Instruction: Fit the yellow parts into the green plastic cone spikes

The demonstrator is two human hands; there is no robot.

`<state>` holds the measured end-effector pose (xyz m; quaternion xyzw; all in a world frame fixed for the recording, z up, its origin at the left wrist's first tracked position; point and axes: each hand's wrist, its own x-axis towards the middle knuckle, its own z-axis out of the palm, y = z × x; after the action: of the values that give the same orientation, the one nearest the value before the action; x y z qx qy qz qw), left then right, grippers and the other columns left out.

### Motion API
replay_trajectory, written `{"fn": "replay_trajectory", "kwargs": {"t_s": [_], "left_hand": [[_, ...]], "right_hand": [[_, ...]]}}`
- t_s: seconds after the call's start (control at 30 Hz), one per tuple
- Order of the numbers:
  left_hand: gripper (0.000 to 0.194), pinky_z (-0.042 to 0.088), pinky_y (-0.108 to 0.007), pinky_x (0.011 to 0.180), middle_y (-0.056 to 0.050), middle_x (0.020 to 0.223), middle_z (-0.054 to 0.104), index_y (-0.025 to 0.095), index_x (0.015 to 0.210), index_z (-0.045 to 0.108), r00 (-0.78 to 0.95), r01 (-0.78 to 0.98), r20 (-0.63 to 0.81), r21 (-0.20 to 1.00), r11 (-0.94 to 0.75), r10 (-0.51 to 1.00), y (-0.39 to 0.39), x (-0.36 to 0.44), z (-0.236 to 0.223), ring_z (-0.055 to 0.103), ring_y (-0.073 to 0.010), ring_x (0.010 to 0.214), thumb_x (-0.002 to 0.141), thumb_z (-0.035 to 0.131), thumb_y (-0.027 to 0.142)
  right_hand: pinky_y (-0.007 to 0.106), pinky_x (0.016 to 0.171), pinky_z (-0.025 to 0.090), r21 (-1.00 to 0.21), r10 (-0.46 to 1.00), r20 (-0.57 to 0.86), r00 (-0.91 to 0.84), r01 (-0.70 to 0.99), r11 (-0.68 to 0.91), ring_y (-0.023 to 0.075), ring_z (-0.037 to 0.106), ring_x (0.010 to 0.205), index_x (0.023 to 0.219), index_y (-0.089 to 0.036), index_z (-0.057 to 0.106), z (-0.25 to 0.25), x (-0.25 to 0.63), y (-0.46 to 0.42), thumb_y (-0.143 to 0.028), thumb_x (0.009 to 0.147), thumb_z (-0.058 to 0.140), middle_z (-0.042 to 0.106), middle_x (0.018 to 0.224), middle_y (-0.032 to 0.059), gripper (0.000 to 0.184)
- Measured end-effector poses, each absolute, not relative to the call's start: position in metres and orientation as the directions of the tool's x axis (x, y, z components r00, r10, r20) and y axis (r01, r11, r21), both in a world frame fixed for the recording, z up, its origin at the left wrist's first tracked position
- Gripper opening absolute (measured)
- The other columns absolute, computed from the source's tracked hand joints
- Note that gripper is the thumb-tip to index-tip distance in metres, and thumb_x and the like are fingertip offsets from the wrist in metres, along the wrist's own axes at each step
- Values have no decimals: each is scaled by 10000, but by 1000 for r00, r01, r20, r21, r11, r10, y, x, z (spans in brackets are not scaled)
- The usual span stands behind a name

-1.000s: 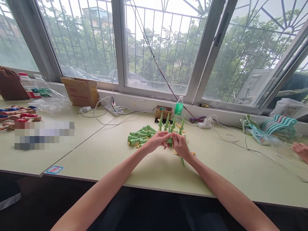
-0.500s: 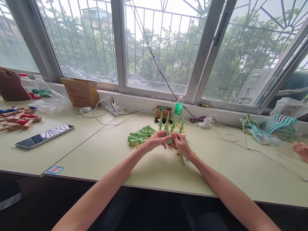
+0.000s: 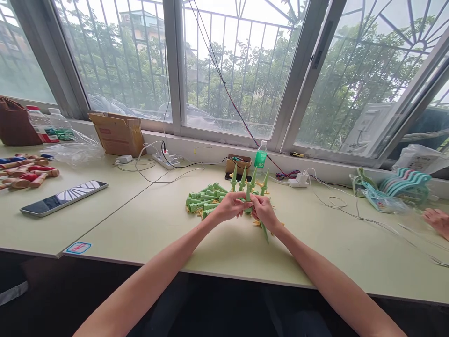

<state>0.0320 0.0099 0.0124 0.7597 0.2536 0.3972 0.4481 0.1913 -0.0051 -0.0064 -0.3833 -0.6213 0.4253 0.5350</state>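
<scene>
Between my two hands, a green pointed plastic piece (image 3: 248, 193) stands nearly upright, its tip up. My left hand (image 3: 229, 206) is closed on its left side, thumb and fingers meeting near its lower part. My right hand (image 3: 264, 209) closes on the piece from the right, and its fingers partly hide it. Just behind stand several similar green spikes (image 3: 264, 182) with small yellow parts at their bases. Left of my left hand lies a pile of green tubes (image 3: 203, 199). Under my right hand a long green spike (image 3: 264, 232) lies on the table.
A green-liquid bottle (image 3: 260, 155) and a small cardboard box (image 3: 238, 164) stand by the window. A phone (image 3: 65, 198) lies at left near red and blue wooden pieces (image 3: 28, 175). White cables (image 3: 351, 206) cross the right side, where another person's hand (image 3: 437, 222) rests.
The green pointed piece between my hands has turned from a leftward lean to nearly upright. My hands have shifted slightly around it. The piles look the same.
</scene>
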Motion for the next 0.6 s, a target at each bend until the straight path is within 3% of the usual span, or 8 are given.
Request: {"fn": "replay_trajectory", "kwargs": {"t_s": [0.1,0.3,0.6], "left_hand": [[347,349,-182,383,47,524,432,135,739,574,512,85,400,857,-509,760,9,34,10,457,-67,435,779,656,469],[344,373,-171,377,41,558,452,131,750,571,511,87,401,856,-510,760,8,35,12,471,-64,443,789,639,466],[343,381,-182,394,45,518,465,140,790,582,534,51,403,862,-504,743,9,34,17,471,-76,451,795,639,478]], "right_hand": [[225,319,231,-932,932,343,-118,79,353,66,259,296,582,-218,364,-9,192,-3,-514,871,490,255,396,-91,433],[219,325,231,-931,934,342,-106,100,352,67,280,295,596,-214,370,-9,193,-2,-497,888,465,268,391,-89,417],[207,317,237,-963,957,261,-128,-103,249,49,172,352,584,-214,358,-1,192,-4,-448,842,561,211,450,-102,403]]}}
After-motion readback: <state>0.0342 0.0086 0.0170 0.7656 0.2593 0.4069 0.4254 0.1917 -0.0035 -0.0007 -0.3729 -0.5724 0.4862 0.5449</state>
